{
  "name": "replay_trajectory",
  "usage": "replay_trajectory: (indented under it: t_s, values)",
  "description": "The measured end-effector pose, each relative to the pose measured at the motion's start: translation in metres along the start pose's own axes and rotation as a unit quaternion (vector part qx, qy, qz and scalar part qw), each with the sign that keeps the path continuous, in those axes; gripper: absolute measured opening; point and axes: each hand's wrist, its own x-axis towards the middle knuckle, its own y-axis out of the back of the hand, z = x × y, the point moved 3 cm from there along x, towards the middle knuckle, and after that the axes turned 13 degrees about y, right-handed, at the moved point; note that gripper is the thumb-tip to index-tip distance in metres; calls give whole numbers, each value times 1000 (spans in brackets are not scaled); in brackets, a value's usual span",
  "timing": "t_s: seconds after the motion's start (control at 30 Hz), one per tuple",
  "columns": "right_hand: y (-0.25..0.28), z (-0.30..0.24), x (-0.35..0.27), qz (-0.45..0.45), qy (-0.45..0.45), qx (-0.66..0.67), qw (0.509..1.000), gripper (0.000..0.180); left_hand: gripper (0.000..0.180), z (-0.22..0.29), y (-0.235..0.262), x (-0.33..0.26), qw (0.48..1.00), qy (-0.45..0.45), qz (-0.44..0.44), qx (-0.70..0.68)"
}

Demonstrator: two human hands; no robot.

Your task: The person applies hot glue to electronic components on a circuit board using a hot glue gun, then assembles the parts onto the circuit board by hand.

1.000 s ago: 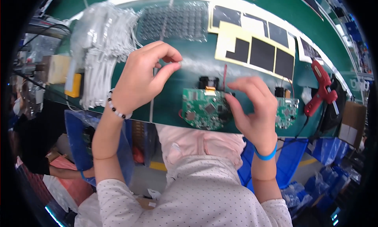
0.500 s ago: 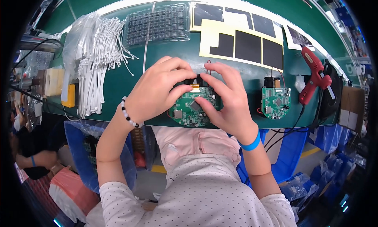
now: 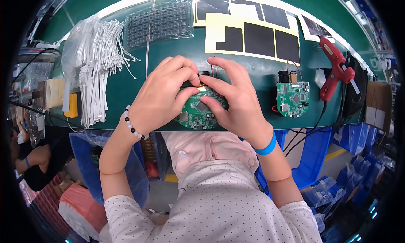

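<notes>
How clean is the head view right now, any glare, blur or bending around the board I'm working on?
Head view: sharp and evenly lit on the round green circuit board between left hand and right hand; green table edge bows from fisheye; black vignette rims the frame.

Bags, a blister sheet and a box around the green bench

A clear plastic bag of white ties lies at the far left; just right of it, a transparent blister sheet (many small pockets); a brown cardboard box stands at the right edge, blue plastic bags below it.
</notes>
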Motion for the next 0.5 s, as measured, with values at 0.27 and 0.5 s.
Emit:
replay_trajectory:
  t_s: [0.27, 0.5]
  values:
    - [1, -3, -1, 20, 22, -31, 999, 28, 10, 1, -2, -3, 999, -39, 36, 9]
    - [0, -3, -1, 3, 54, -57, 997, 26, 10, -5, -4, -8, 997, -54, 52, -4]
